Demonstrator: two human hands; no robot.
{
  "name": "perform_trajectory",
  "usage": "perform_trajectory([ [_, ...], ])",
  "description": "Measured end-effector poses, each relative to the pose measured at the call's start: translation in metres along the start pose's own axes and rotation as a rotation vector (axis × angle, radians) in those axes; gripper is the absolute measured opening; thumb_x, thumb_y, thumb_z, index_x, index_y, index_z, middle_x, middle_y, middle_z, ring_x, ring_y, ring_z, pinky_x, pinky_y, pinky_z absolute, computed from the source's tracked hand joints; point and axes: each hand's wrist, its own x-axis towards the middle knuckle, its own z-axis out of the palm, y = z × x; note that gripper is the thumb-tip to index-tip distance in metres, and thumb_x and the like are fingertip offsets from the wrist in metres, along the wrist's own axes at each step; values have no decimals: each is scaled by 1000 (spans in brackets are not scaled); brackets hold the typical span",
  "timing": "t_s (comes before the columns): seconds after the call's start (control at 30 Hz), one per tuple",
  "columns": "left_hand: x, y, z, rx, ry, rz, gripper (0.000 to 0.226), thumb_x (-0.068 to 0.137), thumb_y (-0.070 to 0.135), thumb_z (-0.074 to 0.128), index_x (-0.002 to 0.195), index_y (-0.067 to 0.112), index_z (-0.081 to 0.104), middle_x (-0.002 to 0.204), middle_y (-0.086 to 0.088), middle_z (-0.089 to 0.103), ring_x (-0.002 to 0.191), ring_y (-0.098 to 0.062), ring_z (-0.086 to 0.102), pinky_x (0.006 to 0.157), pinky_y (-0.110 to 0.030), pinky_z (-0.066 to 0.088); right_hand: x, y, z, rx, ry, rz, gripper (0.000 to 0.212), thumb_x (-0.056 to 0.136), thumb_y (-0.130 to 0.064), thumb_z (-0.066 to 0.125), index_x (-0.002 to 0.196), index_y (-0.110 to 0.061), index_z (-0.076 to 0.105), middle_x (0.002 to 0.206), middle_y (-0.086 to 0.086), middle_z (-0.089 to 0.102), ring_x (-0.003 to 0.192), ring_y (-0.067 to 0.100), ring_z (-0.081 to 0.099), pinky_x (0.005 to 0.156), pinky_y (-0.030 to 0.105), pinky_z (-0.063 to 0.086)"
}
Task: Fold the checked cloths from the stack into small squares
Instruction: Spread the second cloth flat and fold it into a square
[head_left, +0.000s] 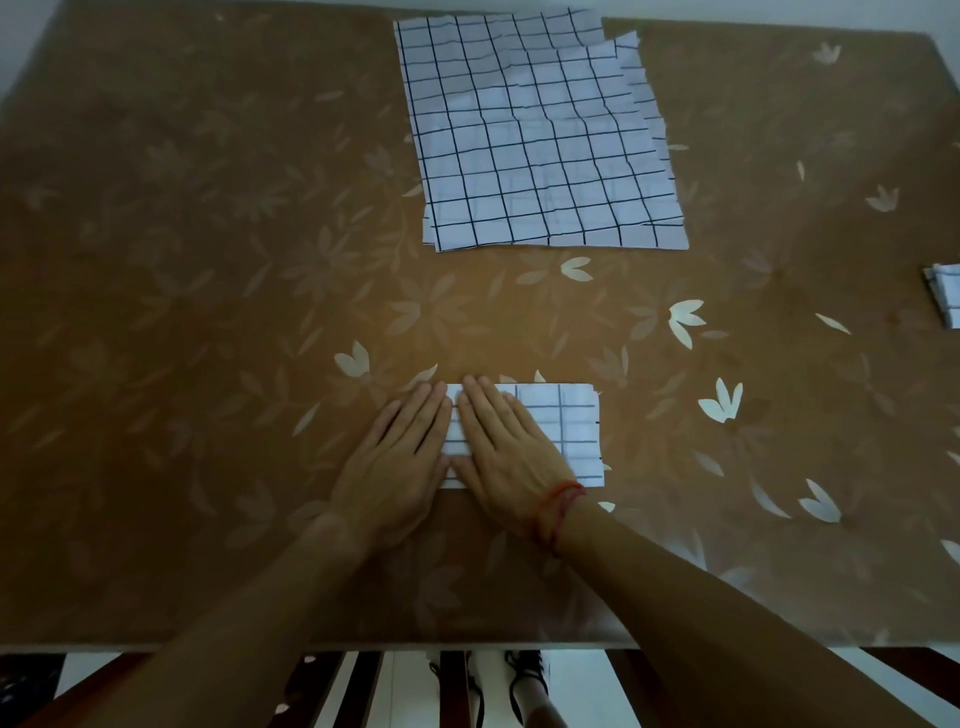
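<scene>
Wooden slats (363, 686), probably a chair back, and dark shoes (524, 675) show below the near edge of the surface (208, 260), a brown covering with a pale flower print. Left hand (400, 457) and right hand (506, 447) lie side by side, palms down, fingers straight and together, gripping nothing. The right hand, with a red cord bracelet (558, 506) at the wrist, presses flat on the folded checked cloth (566, 426); the left fingertips rest at the cloth's left edge, the palm on the surface beside it. The cloth is already reduced to a small oblong close to the near edge; the flat pressure appears meant to set a crease and keep the layers from springing open, with one more fold likely needed to make a square. At the right margin, well apart, lies a small folded checked piece (945, 299), cut off by the frame, probably a finished one set aside. Farthest, at the far centre, lies the stack of checked cloths (540, 140), unfolded and wrinkled, edges offset so several layers show; it is placed straight ahead, seemingly for easy reach.
</scene>
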Motion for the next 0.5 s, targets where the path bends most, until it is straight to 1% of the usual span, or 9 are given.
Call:
perform_trajectory([
  [0.07, 0, -1, 0, 9, 5, 6, 61, 103, 34, 6, 146, -2, 32, 154, -17, 28, 145, -28, 22, 114, -45, 25, 0, 2, 1, -16, -7, -5, 66, 100, -45, 21, 145, 1, 31, 154, 18, 25, 145, 29, 20, 117, 44, 23],
  [0.17, 0, -2, 0, 16, 0, 16, 61, 103, 34, 8, 146, -2, 30, 155, -18, 26, 145, -28, 20, 115, -45, 25, -1, 3, 0, -15, -8, 13, 69, 99, -50, 21, 147, -1, 29, 156, 16, 22, 146, 27, 17, 119, 43, 19],
  [0.23, 1, -3, 0, 30, -2, 19, 60, 103, 35, 10, 147, -2, 29, 155, -18, 25, 145, -28, 19, 115, -44, 24, -4, 8, -1, -23, -33, 34, 73, 97, -54, 21, 149, -2, 24, 157, 15, 18, 147, 25, 14, 120, 42, 17],
  [0.3, 1, -2, -1, 39, -6, 14, 60, 102, 35, 14, 147, -1, 28, 156, -18, 24, 146, -27, 18, 115, -43, 21, -11, 17, -3, -30, -57, 58, 76, 96, -56, 22, 150, -2, 21, 158, 14, 16, 147, 25, 12, 119, 43, 17],
  [0.43, 1, -1, -1, 62, -29, 4, 59, 101, 35, 18, 148, 0, 26, 156, -17, 22, 146, -26, 16, 116, -41, 15, -38, 46, -12, -71, -112, 109, 79, 95, -59, 10, 151, -3, 14, 159, 14, 9, 148, 25, 7, 119, 44, 16],
  [0.5, 2, -1, -2, 67, -37, 0, 59, 101, 34, 18, 148, 0, 27, 156, -17, 22, 146, -26, 16, 116, -41, 15, -53, 62, -18, -96, -134, 138, 80, 95, -60, 9, 151, -4, 12, 159, 14, 8, 148, 25, 6, 119, 46, 17],
])
